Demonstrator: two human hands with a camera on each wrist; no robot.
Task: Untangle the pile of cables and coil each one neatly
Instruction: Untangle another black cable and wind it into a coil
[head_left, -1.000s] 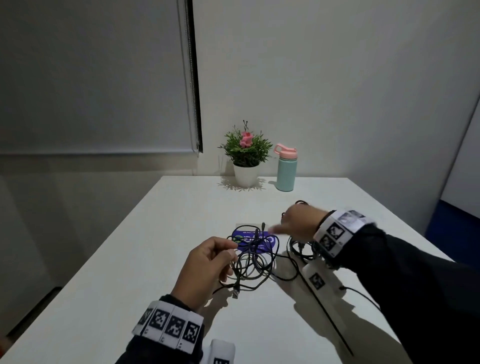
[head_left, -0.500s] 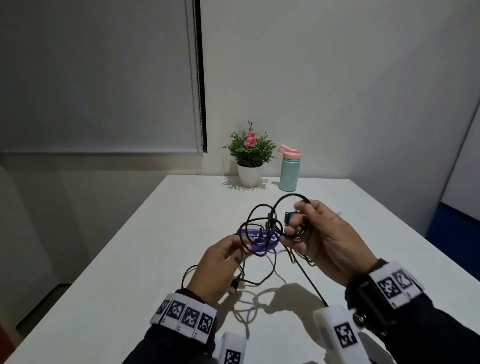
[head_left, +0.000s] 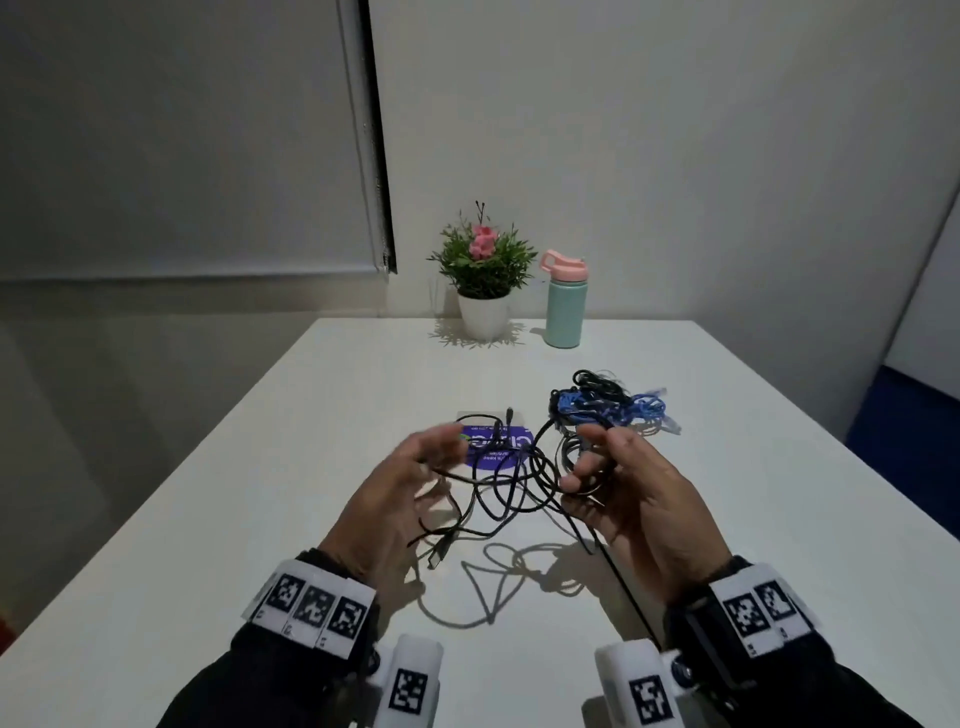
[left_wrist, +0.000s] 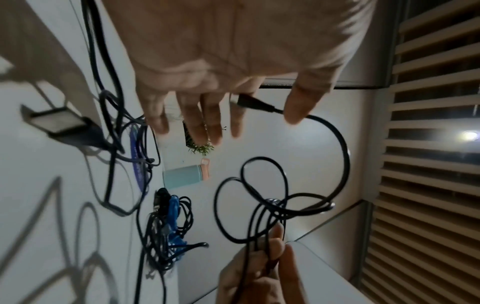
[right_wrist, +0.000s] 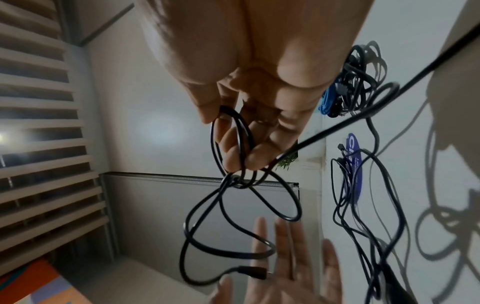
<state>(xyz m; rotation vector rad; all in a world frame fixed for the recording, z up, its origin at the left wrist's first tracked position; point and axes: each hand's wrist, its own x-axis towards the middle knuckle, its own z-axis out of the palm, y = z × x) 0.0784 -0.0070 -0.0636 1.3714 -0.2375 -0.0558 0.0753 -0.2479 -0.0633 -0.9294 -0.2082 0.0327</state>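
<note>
Above white table (head_left: 218, 519), right hand (head_left: 639, 493) pinches looped black cable (head_left: 511, 486); left hand (head_left: 395, 493) hovers spread, fingers straight.

Bare table (head_left: 218, 519) lies open to the left of the hands and along the near edge. Between the hands hang black cable loops (head_left: 511, 483) — they bar any straight pass across. Beyond the right hand (head_left: 631, 499) a blue-and-black cable heap (head_left: 608, 402) blocks the far right. The potted plant (head_left: 483, 275) and bottle (head_left: 564, 301) stand at the far edge — open table lies before them.
</note>
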